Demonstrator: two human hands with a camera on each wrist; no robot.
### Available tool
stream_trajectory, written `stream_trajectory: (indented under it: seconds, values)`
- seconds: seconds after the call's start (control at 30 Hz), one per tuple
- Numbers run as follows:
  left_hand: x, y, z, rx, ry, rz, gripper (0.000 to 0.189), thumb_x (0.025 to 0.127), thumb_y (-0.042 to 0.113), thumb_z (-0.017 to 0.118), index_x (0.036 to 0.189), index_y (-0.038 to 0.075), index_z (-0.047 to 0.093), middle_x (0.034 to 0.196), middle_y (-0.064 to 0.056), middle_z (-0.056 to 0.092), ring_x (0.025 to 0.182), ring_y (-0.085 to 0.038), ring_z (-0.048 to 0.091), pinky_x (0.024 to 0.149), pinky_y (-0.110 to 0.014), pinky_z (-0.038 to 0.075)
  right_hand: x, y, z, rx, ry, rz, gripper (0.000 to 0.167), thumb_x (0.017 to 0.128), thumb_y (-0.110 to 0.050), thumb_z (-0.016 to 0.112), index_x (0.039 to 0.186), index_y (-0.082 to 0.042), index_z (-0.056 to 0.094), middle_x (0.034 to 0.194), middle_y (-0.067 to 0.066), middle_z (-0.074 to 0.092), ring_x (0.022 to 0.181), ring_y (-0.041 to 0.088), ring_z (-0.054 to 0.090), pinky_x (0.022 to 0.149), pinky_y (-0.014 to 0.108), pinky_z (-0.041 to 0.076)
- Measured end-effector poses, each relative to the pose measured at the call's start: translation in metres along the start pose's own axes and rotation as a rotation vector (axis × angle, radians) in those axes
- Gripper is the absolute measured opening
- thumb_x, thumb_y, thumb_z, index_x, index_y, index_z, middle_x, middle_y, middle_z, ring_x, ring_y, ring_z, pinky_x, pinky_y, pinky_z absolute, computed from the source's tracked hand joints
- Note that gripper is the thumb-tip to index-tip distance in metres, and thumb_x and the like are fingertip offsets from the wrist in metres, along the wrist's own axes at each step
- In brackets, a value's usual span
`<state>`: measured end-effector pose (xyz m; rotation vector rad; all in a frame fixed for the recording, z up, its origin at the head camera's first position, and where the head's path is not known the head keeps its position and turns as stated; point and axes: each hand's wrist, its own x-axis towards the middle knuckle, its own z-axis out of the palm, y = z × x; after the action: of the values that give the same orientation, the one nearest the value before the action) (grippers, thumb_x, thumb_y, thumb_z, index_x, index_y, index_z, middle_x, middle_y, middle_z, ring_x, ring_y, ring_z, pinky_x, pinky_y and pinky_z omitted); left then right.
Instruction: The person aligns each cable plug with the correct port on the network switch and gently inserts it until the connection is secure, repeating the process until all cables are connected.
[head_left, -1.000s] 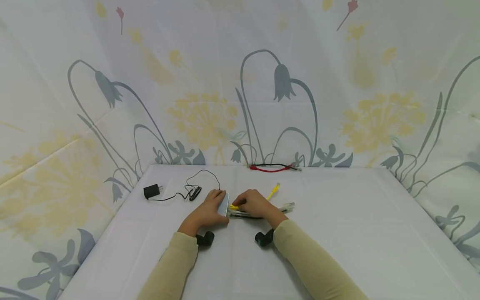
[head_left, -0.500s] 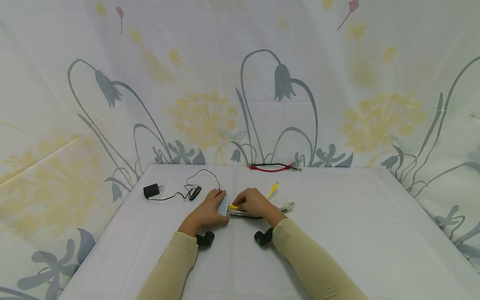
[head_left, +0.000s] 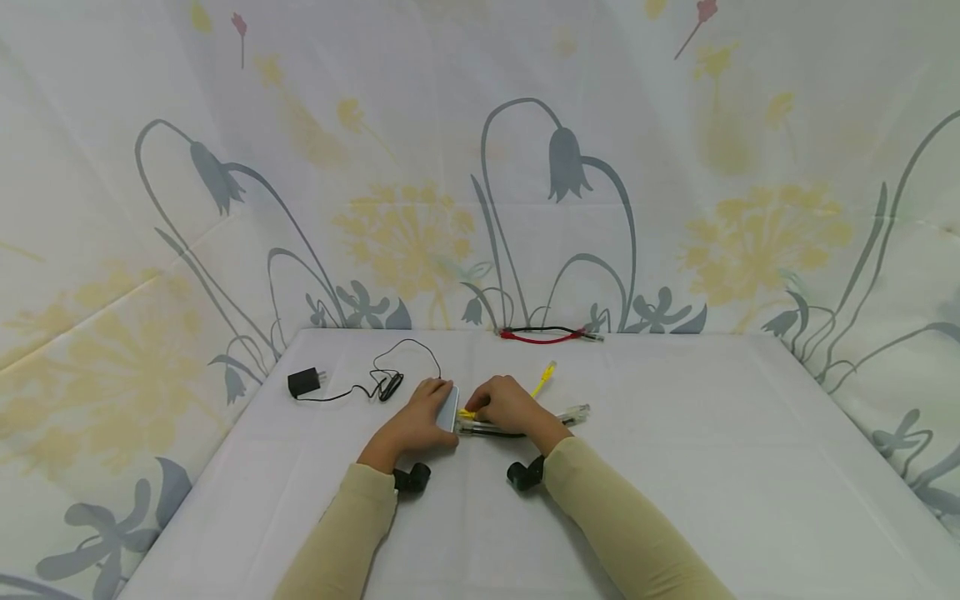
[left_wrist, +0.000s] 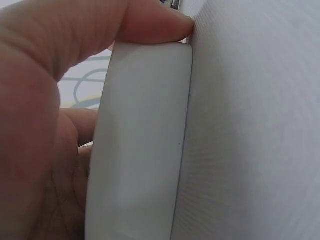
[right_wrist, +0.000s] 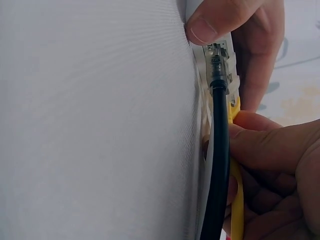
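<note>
My left hand (head_left: 416,421) grips a white box-shaped network device (head_left: 448,410) by its sides, thumb at its near end. In the left wrist view, the long smooth face of the white network device (left_wrist: 140,140) stands against the tablecloth. A black network cable (right_wrist: 217,150) has its clear plug at the device's right side, with a white cable (right_wrist: 207,175) partly hidden beside it. Next to these, my right hand (head_left: 510,404) pinches a yellow network cable (head_left: 545,379) near its plug, between thumb and finger. The yellow plug's tip is hidden behind the other plugs.
A black power adapter (head_left: 303,382) lies at the left, its thin cord (head_left: 390,385) running toward the device's far end. Red and black cables (head_left: 543,340) rest at the table's back edge. Loose clear plugs (head_left: 577,414) lie right of my right hand. Flowered cloth (head_left: 480,250) hangs behind.
The free end of the yellow network cable has swung slightly left, and my right forearm has shifted a touch left. My left hand and the device stay put.
</note>
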<state>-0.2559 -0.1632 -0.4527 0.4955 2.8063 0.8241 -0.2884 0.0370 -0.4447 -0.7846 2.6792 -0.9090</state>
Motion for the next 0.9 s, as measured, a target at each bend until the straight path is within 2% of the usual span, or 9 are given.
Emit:
stream_trajectory:
  seconds: [0.37, 0.6, 0.9]
  values:
    - [0.001, -0.0012, 0.0005, 0.005, 0.009, 0.017, 0.096, 0.071, 0.029, 0.075, 0.152, 0.007, 0.03, 0.158, -0.01, 0.027, 0.149, -0.029, 0.017, 0.113, -0.047, 0.031, 0.0006, -0.0038, -0.0021, -0.001, -0.01, 0.012, 0.015, 0.086, -0.006, 0.068, 0.094, -0.015, 0.078, 0.092, -0.005, 0.074, 0.1, 0.016, 0.063, 0.091, 0.036, 0.05]
    - [0.0027, -0.0034, 0.0029, 0.009, 0.015, 0.019, 0.097, 0.07, 0.028, 0.077, 0.152, 0.006, 0.03, 0.157, -0.01, 0.028, 0.148, -0.029, 0.019, 0.113, -0.048, 0.032, 0.003, -0.0043, -0.0008, -0.025, -0.012, -0.019, 0.015, 0.085, -0.005, 0.068, 0.093, -0.013, 0.078, 0.092, -0.004, 0.074, 0.099, 0.016, 0.063, 0.09, 0.036, 0.05]
    - [0.0014, -0.0033, 0.0027, 0.0, 0.008, 0.0, 0.097, 0.07, 0.029, 0.076, 0.153, 0.008, 0.029, 0.158, -0.01, 0.026, 0.148, -0.029, 0.017, 0.112, -0.049, 0.032, 0.0024, -0.0045, 0.0009, -0.022, -0.011, -0.01, 0.015, 0.085, -0.006, 0.068, 0.093, -0.014, 0.078, 0.092, -0.004, 0.074, 0.1, 0.017, 0.063, 0.091, 0.037, 0.05]
